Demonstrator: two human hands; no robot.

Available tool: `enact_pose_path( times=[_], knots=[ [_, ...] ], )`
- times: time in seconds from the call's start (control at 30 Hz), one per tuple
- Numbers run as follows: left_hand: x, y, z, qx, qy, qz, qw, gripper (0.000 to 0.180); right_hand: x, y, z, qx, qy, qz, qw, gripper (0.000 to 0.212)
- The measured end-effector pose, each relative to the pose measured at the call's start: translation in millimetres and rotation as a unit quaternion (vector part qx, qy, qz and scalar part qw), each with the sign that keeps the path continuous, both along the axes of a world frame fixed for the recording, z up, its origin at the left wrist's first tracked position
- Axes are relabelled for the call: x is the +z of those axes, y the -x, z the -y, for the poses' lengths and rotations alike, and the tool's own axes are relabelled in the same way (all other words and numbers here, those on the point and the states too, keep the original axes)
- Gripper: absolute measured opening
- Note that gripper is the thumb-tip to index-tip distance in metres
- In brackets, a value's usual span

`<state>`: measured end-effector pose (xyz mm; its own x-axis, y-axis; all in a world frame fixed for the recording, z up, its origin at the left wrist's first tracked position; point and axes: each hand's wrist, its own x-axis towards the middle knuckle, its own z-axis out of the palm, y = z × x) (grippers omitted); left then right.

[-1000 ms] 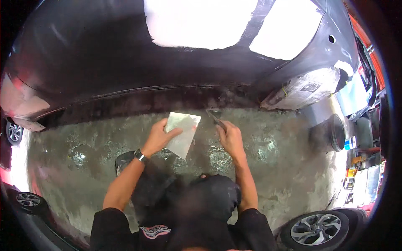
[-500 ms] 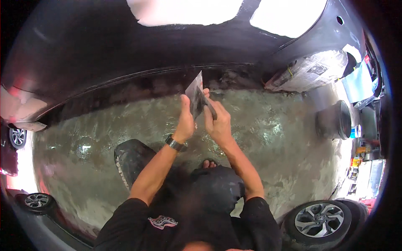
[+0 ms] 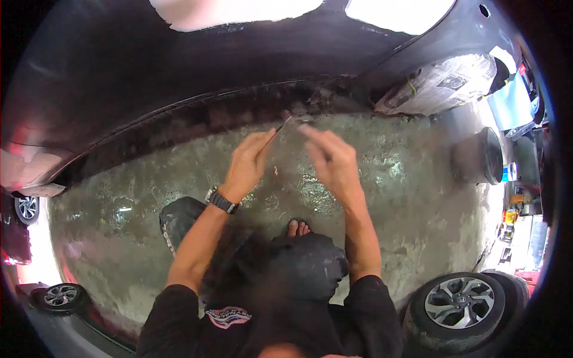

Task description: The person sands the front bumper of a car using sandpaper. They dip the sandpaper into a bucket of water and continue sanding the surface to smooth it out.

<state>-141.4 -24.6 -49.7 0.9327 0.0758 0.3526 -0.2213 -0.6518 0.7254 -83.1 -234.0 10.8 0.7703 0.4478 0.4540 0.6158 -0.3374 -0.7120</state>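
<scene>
My left hand (image 3: 248, 164), wearing a dark wristwatch, pinches a thin grey flat sheet (image 3: 283, 124). It appears almost edge-on, so its kind is hard to make out. Just right of the sheet's tip is my right hand (image 3: 334, 161), apart from it. The forefinger points forward and the other fingers curl in; motion smears the fingertips, and I cannot make out whether they hold anything. Beyond both hands stands a dark car body panel (image 3: 197, 71) with big pale patches (image 3: 239, 12) on its upper part. Below the hands a small pale scrap (image 3: 276, 170) shows against the floor.
The concrete floor (image 3: 131, 238) looks wet in places. To the right are a dark bucket (image 3: 477, 156) and a paper-covered part (image 3: 444, 86) of the car. A car wheel (image 3: 459, 303) is at lower right, another wheel (image 3: 61, 295) at lower left. My bare foot (image 3: 297, 227) is below my hands.
My hands have moved apart, and the right one no longer touches the sheet. The left hand has turned the sheet from face-on to nearly edge-on. The small pale scrap now shows below them.
</scene>
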Motion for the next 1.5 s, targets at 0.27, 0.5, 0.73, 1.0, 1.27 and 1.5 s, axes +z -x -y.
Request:
enact_pose_path(
  times=[0.27,0.5,0.73,1.0,1.27,1.5],
  knots=[
    [15.4,36.6,42.8,-0.054,-0.005,0.012,0.998,0.029,-53.8,-24.8,-4.9,-0.183,-0.246,-0.232,0.923,0.032],
    [27.0,-0.9,-3.3,0.132,0.132,-0.039,0.982,0.035,-59.6,23.0,-7.0,0.08,0.029,-0.304,0.949,0.033],
    [-5.9,44.9,42.3,-0.015,0.002,0.012,1.0,0.023,-57.1,0.6,-11.9,-0.168,-0.117,-0.252,0.946,0.037],
    [28.9,19.9,0.0,0.146,0.203,-0.029,0.968,0.031,-82.3,-8.3,7.1,-0.146,-0.277,-0.385,0.868,0.034],
    [14.9,47.1,71.2,-0.086,0.083,0.037,0.992,0.029,-134.2,-8.0,-7.3,0.026,-0.508,-0.553,0.659,0.056],
    [19.6,32.5,84.1,-0.046,0.08,0.037,0.995,0.026,-149.1,5.1,-21.2,0.091,-0.46,-0.541,0.698,0.055]
  ],
)
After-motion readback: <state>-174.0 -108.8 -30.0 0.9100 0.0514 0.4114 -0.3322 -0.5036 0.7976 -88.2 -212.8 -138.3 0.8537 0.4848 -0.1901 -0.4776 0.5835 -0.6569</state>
